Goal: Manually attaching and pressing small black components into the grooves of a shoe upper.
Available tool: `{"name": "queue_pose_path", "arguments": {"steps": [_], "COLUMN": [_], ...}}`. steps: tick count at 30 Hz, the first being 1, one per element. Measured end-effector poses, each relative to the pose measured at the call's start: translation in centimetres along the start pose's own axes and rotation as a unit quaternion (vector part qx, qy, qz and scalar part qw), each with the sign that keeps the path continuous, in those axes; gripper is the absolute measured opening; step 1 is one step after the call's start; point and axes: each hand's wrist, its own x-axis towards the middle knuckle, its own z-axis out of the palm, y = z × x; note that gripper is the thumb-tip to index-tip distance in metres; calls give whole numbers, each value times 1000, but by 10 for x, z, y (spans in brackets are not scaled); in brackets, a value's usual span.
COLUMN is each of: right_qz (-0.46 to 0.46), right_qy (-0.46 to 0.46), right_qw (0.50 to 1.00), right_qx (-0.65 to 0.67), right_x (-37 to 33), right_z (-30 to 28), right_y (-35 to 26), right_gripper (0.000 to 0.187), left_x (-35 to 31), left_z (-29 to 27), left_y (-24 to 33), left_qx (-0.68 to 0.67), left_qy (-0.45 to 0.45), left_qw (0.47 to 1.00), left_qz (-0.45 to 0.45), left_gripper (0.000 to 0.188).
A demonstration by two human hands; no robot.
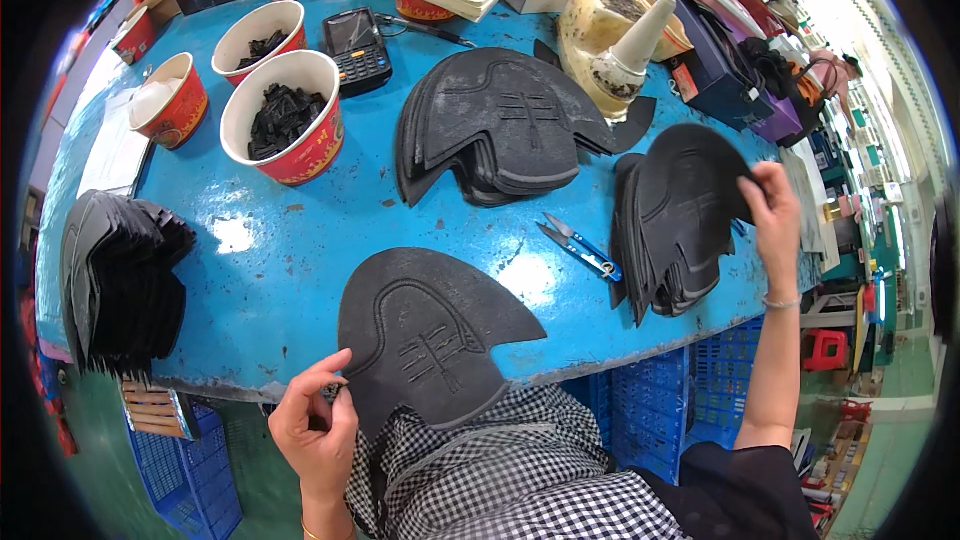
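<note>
My left hand (318, 422) is closed in a pinch at the table's front edge, with a small dark piece (334, 392) between thumb and fingers; its exact kind is too small to make out. Beside it lies a single black shoe upper (430, 340), flat, with a raised curved line and stitched-looking bars, partly over the table edge. At the right, my right hand (775, 208) is closed on the edge of the top black shoe upper (695, 180) of a stack (640, 250), its rounded end bent upward. Blue-handled thread snips (585, 246) rest left of that stack.
Another stack of black uppers (500, 120) sits mid-table near a glue pot (605, 35). Paper tubs (290, 155) hold small black pieces. A phone-like handheld device (357, 50) stands behind them. Black strips (125, 280) are piled left. Blue crates (650, 400) stand below.
</note>
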Motion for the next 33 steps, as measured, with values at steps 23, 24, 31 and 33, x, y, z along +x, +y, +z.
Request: {"name": "queue_pose_path", "arguments": {"steps": [23, 24, 31, 33], "right_qz": [173, 167, -63, -193], "right_qy": [-361, -358, -246, -155], "right_qw": [802, 818, 937, 960], "right_qx": [444, 419, 239, 132], "right_x": [-79, -80, -80, -70], "right_z": [157, 157, 152, 140], "right_y": [-180, -182, -180, -190], "right_gripper": [14, 16, 31, 28], "left_x": [-3, -3, -4, -8], "left_z": [-13, -14, -9, -11], "left_y": [-9, -8, 2, 17], "left_qx": [-86, -77, 11, -40], "left_qy": [-40, -42, 14, -27], "left_qw": [992, 993, 1000, 999], "left_qz": [-81, -77, 0, -5], "left_gripper": [11, 11, 15, 18]}}
